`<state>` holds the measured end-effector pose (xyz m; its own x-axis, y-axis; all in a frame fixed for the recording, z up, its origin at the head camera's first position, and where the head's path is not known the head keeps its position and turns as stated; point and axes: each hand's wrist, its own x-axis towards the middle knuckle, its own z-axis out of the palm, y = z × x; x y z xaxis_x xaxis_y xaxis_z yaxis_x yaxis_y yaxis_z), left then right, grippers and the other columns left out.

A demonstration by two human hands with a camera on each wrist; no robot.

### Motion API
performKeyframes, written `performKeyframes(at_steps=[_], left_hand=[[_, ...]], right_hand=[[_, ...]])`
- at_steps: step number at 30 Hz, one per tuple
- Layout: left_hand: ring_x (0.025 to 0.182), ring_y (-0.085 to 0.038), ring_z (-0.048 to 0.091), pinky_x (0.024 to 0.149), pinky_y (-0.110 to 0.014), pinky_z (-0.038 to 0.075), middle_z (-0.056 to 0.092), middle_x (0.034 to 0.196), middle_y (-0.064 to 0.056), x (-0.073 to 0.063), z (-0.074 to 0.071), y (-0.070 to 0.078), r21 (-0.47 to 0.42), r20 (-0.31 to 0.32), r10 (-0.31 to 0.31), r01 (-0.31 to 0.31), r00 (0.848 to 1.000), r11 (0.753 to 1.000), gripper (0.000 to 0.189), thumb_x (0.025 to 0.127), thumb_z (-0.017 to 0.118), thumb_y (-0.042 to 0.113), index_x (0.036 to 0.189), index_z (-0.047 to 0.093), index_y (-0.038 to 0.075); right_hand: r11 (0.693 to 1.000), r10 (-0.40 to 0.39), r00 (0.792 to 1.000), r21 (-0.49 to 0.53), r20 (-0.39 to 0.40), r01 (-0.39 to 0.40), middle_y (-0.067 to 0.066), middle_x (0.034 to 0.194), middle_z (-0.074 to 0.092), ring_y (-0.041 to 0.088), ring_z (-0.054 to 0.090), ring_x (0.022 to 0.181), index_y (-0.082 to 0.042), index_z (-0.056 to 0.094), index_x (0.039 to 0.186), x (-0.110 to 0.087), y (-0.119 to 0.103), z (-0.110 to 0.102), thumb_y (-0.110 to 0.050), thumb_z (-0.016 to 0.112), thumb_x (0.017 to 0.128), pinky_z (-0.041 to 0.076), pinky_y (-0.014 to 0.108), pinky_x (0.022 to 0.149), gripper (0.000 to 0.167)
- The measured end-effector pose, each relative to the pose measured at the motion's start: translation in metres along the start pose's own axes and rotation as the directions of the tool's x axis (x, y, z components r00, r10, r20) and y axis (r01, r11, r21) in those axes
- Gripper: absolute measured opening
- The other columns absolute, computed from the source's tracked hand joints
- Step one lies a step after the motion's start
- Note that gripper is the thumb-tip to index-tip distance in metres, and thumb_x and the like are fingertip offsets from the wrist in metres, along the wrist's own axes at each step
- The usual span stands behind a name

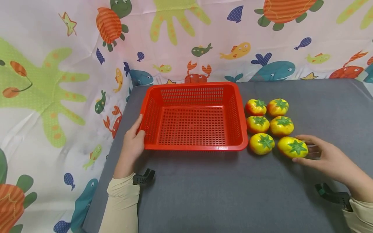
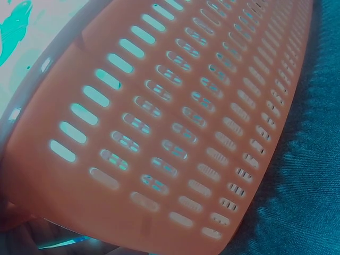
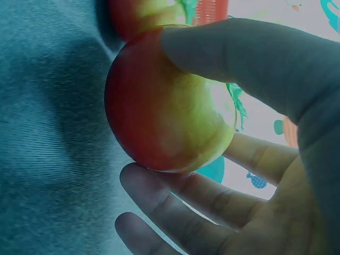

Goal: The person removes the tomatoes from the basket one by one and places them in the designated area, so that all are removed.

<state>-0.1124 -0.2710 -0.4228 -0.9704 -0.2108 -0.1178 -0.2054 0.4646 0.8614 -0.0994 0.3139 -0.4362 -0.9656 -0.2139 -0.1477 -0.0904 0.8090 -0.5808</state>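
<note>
A red plastic basket (image 1: 192, 148) with slotted walls stands on the table with nothing inside it. My left hand (image 1: 134, 142) grips its left rim, thumb on the near left corner. The left wrist view is mostly filled by the basket's perforated wall (image 2: 133, 175). To the basket's right, my right hand (image 1: 326, 157) holds a yellow-and-red toy tomato (image 1: 292, 147) with a green leafy top. In the right wrist view, the thumb lies over this toy tomato (image 3: 164, 106) and fingers are behind and below it. Whether it is lifted off the table I cannot tell.
Several more toy tomatoes (image 1: 261, 144) sit in two columns between the basket and my right hand. Grey cloth covers the table (image 1: 204, 194). A curtain printed with sea animals (image 1: 175, 48) hangs along the back and left edges.
</note>
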Motion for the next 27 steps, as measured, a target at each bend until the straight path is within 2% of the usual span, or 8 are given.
performKeyframes(at_steps=[4, 9, 16, 20, 24, 27], left_hand=[[0.109, -0.032, 0.068, 0.087, -0.038, 0.059, 0.046, 0.162, -0.006, 0.000, -0.001, -0.001, 0.000, -0.005, 0.004, -0.004, 1.000, 1.000, 0.063, 0.107, 0.041, 0.022, 0.165, 0.027, 0.043], [0.107, -0.032, 0.069, 0.084, -0.035, 0.060, 0.048, 0.160, -0.007, 0.000, -0.002, 0.000, -0.001, -0.003, 0.005, -0.005, 1.000, 1.000, 0.063, 0.107, 0.042, 0.022, 0.165, 0.028, 0.044], [0.109, -0.033, 0.068, 0.086, -0.035, 0.058, 0.047, 0.161, -0.007, 0.001, -0.004, 0.000, -0.001, 0.001, 0.001, -0.001, 1.000, 1.000, 0.063, 0.107, 0.042, 0.022, 0.164, 0.029, 0.044], [0.113, -0.033, 0.066, 0.090, -0.040, 0.058, 0.045, 0.162, -0.007, 0.003, -0.004, 0.001, 0.002, 0.009, -0.013, 0.013, 1.000, 1.000, 0.063, 0.107, 0.044, 0.024, 0.165, 0.028, 0.043], [0.124, -0.033, 0.059, 0.098, -0.049, 0.056, 0.042, 0.164, -0.008, 0.004, -0.007, 0.002, 0.026, 0.005, -0.014, 0.014, 1.000, 1.000, 0.065, 0.106, 0.047, 0.025, 0.166, 0.028, 0.041], [0.134, -0.036, 0.052, 0.103, -0.057, 0.053, 0.038, 0.166, -0.010, 0.002, -0.012, 0.003, 0.083, -0.021, 0.026, -0.024, 0.999, 0.996, 0.067, 0.105, 0.052, 0.028, 0.167, 0.027, 0.039]], right_hand=[[1.000, 0.019, 1.000, 0.002, 0.019, -0.019, 0.041, 0.135, 0.055, 0.055, 0.064, 0.106, 0.007, 0.047, 0.147, -0.001, 0.000, 0.004, -0.030, 0.087, 0.087, 0.059, 0.059, 0.077, 0.081], [0.999, 0.030, 0.999, 0.015, 0.025, -0.030, 0.041, 0.136, 0.054, 0.056, 0.064, 0.108, 0.006, 0.046, 0.148, -0.001, 0.001, 0.010, -0.032, 0.088, 0.086, 0.058, 0.062, 0.079, 0.084], [1.000, 0.010, 1.000, 0.021, 0.007, -0.010, 0.039, 0.137, 0.054, 0.054, 0.066, 0.106, 0.005, 0.047, 0.147, -0.002, 0.001, 0.017, -0.031, 0.090, 0.084, 0.059, 0.053, 0.076, 0.084], [0.999, 0.002, 1.000, 0.035, 0.023, -0.003, 0.038, 0.142, 0.051, 0.057, 0.063, 0.111, 0.005, 0.044, 0.150, -0.003, -0.001, 0.017, -0.031, 0.090, 0.084, 0.058, 0.060, 0.081, 0.088], [0.999, -0.017, 0.999, 0.043, 0.029, 0.016, 0.038, 0.147, 0.046, 0.060, 0.057, 0.117, 0.006, 0.041, 0.153, -0.002, -0.005, 0.017, -0.030, 0.089, 0.085, 0.053, 0.068, 0.090, 0.091], [0.999, -0.037, 0.999, 0.028, 0.002, 0.037, 0.037, 0.147, 0.046, 0.059, 0.052, 0.122, 0.008, 0.041, 0.153, -0.001, -0.009, 0.016, -0.031, 0.087, 0.087, 0.045, 0.074, 0.093, 0.089]])
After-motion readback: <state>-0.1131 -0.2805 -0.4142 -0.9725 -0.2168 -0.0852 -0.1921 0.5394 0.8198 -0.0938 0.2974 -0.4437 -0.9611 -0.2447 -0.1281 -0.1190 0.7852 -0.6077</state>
